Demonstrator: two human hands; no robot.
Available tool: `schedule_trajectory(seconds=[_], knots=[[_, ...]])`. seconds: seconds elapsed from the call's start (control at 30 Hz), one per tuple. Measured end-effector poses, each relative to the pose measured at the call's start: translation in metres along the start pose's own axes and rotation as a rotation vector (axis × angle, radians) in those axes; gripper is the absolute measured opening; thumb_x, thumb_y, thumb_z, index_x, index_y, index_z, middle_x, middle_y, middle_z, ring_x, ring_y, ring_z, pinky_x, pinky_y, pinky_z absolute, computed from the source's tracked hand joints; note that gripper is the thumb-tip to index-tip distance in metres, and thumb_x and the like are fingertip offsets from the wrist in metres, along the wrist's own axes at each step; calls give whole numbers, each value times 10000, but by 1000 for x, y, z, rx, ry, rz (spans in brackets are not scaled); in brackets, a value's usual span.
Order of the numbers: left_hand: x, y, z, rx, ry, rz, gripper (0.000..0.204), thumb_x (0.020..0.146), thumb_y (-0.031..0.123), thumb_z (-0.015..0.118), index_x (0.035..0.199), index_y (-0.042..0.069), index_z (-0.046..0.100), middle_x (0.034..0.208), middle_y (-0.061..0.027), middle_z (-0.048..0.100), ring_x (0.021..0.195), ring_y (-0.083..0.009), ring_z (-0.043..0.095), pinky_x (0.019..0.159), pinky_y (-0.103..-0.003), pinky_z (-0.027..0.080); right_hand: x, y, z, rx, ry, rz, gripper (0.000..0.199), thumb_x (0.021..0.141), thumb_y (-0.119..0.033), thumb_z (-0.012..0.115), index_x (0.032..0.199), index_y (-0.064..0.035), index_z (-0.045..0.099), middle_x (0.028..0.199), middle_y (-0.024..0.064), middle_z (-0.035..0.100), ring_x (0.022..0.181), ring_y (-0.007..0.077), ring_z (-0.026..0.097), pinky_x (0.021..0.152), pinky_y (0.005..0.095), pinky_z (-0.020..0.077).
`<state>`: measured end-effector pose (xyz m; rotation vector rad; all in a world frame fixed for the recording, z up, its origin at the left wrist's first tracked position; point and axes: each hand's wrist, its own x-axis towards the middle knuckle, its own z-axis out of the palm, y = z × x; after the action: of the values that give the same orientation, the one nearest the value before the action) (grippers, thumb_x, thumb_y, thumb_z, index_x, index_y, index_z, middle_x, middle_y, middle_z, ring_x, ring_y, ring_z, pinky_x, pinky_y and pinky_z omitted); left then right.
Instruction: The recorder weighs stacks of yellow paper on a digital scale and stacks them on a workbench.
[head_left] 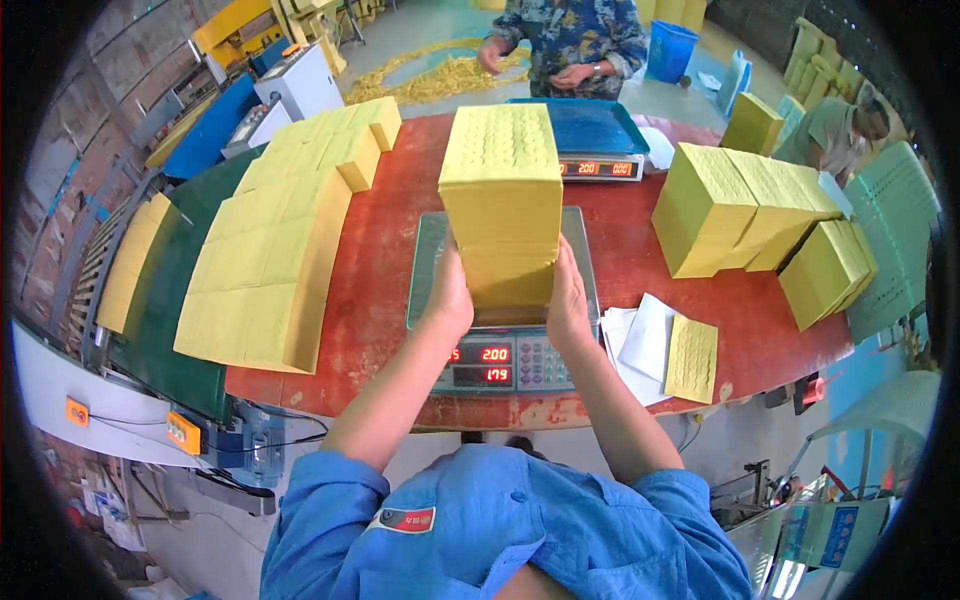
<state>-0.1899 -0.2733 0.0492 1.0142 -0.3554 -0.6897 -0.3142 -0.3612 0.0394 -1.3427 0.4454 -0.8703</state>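
Observation:
A tall stack of yellow paper (500,215) with an embossed top stands upright at the middle of the table. My left hand (453,290) presses against its left side, and my right hand (567,297) lies along its right side, so the stack is gripped between my two palms. Under it is the glass-like pan of a digital scale (541,366) with lit red digits. Whether the stack rests on the pan or hangs just above it, I cannot tell. Right of the scale lie white paper sheets (643,338) and a small yellow paper sheet (691,358).
Yellow paper stacks (262,235) line the left of the red table (375,255), beside a green belt (196,225). More yellow stacks (705,215) stand at right. A second scale (585,130) with a blue tray sits behind. Opposite stands a person (570,40); another bends at far right.

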Motion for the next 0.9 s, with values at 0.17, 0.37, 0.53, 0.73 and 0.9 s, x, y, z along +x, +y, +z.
schedule_trajectory(seconds=[0.17, 0.37, 0.53, 0.73, 0.9], knots=[[-50, -8, 1, -17, 102, 4, 647, 1013, 505, 429, 1493, 83, 333, 1463, -48, 436, 1342, -176, 404, 1119, -353, 307, -42, -9, -13, 21, -10, -1, 564, 1069, -393, 335, 1479, -8, 360, 1479, 137, 421, 1390, 207, 346, 1150, 332, 247], [-71, 14, -12, 78, -87, -111, 583, 1027, 502, 381, 1485, 143, 359, 1489, -37, 423, 1365, -207, 394, 1134, -403, 309, -67, 1, -29, 168, 29, 81, 493, 1054, -287, 410, 1447, 10, 409, 1434, 131, 478, 1333, 189, 420, 1105, 309, 312], [-36, 97, 5, -63, -183, -134, 641, 1001, 551, 409, 1418, 65, 440, 1386, -82, 522, 1269, -200, 478, 1046, -381, 378, -88, 18, -62, 61, 159, 273, 338, 1032, -248, 481, 1277, -27, 555, 1134, 76, 647, 1048, 162, 609, 903, 311, 468], [-16, 115, 26, 180, -313, -343, 651, 930, 465, 594, 1399, 36, 452, 1332, -117, 563, 1205, -206, 546, 1020, -372, 425, -88, 31, -36, 489, 148, 539, 399, 1017, -326, 516, 1215, 13, 594, 1084, 84, 657, 963, 179, 634, 857, 334, 508], [-23, 112, 43, 153, -297, -395, 578, 923, 420, 600, 1349, 39, 515, 1273, -122, 612, 1143, -217, 598, 975, -362, 470, -91, 27, -46, 637, 76, 572, 416, 1023, -334, 495, 1266, -5, 566, 1174, 94, 649, 1046, 192, 622, 904, 371, 496]])
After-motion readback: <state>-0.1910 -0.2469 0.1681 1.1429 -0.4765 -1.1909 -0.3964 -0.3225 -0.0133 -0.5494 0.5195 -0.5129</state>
